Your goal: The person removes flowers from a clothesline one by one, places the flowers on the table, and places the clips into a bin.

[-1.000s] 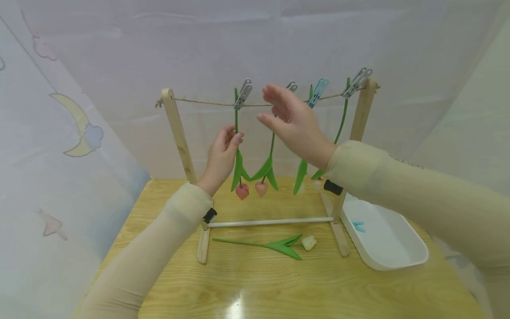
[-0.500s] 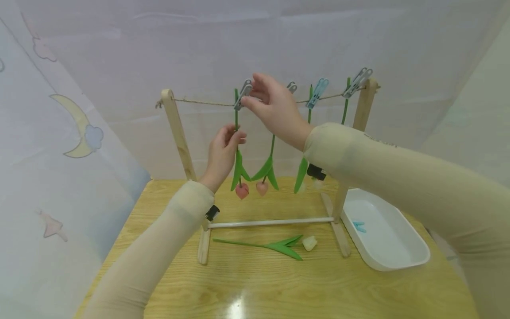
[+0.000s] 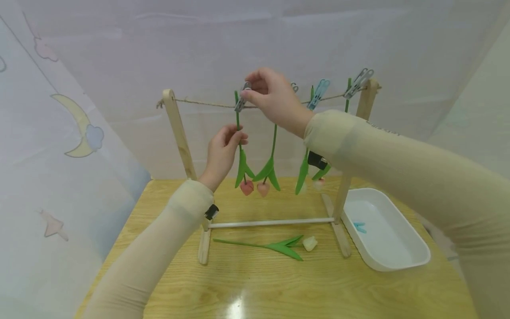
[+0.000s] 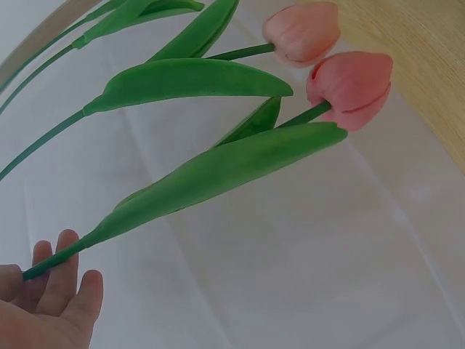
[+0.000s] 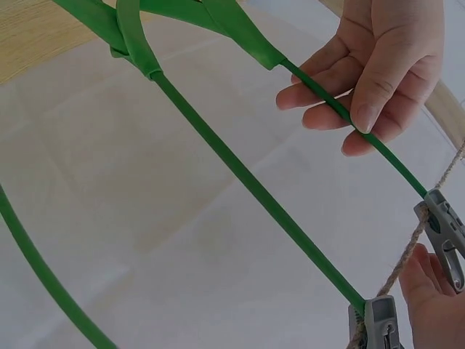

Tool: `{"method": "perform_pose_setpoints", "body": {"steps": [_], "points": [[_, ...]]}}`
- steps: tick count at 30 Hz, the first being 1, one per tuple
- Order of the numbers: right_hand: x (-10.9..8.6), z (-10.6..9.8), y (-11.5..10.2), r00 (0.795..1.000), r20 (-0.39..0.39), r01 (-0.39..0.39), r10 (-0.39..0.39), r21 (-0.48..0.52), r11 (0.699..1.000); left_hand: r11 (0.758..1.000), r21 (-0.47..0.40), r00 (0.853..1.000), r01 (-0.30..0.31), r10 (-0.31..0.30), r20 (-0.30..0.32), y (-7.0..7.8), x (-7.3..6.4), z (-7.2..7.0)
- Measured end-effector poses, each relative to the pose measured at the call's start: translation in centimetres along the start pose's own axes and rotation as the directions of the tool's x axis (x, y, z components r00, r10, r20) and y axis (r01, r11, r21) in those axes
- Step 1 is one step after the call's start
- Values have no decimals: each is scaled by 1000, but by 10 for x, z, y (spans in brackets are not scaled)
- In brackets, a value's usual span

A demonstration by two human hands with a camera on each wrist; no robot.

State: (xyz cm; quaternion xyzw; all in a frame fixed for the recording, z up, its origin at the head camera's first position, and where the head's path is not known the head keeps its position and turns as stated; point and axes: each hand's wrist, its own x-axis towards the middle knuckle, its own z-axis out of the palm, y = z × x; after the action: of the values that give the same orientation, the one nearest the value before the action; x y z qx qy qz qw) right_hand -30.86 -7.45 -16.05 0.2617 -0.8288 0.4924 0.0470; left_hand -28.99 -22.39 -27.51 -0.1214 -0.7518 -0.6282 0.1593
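Note:
My left hand (image 3: 222,153) pinches the green stem of a dark pink artificial tulip (image 3: 247,188), which hangs bloom down. The left wrist view shows its long leaves (image 4: 218,173) and pink bloom (image 4: 356,87). At the top of that stem, a grey clothespin (image 3: 239,105) grips it against the twine (image 3: 203,103). My right hand (image 3: 279,98) holds the clothespin's handle ends between thumb and fingers; in the right wrist view only part of this hand (image 5: 438,309) shows, beside the twine.
Beside it hang a paler pink tulip (image 3: 263,189) and more tulips on clothespins, one of them blue (image 3: 318,94). The wooden frame (image 3: 178,130) carries the twine. A white tulip (image 3: 309,243) lies on the table. The white tray (image 3: 388,235) at right holds a blue clothespin (image 3: 360,227).
My right hand has moved left to the grey clothespin and taken hold of it. The dark pink tulip's bloom has swung slightly right and up; my left hand has stayed at the stem.

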Motion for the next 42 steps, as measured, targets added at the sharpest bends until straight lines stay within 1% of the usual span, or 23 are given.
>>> {"method": "perform_pose_setpoints", "body": {"steps": [5,9,15,19,23,28,31,35,42], "points": [[2,-2,-1,1000,-4,-18,18,-7,1000,1000,8,1000,-6,6,8,1,1,-1],[2,-3,-2,1000,-9,-19,19,-8,1000,999,34,1000,-3,3,13,2,1,-2],[1,-4,-4,999,-44,0,0,2,1000,998,53,999,-27,26,19,4,0,0],[0,-7,-6,997,-75,14,-13,20,1000,998,63,999,-28,26,32,4,-2,1],[-2,-11,-7,994,-105,45,-41,38,998,997,78,999,-18,16,33,4,-4,2],[-8,-14,-2,987,-128,100,-94,39,994,995,100,999,-13,10,32,4,-8,-1],[-13,-14,2,986,-131,114,-106,53,992,994,105,1000,-3,0,26,3,-11,-3],[-22,-15,6,986,-131,110,-101,64,992,993,116,1000,24,-25,5,1,-16,-7],[-39,-16,17,990,-137,59,-46,92,994,995,96,1000,24,-23,-8,-3,-25,-14]]}}
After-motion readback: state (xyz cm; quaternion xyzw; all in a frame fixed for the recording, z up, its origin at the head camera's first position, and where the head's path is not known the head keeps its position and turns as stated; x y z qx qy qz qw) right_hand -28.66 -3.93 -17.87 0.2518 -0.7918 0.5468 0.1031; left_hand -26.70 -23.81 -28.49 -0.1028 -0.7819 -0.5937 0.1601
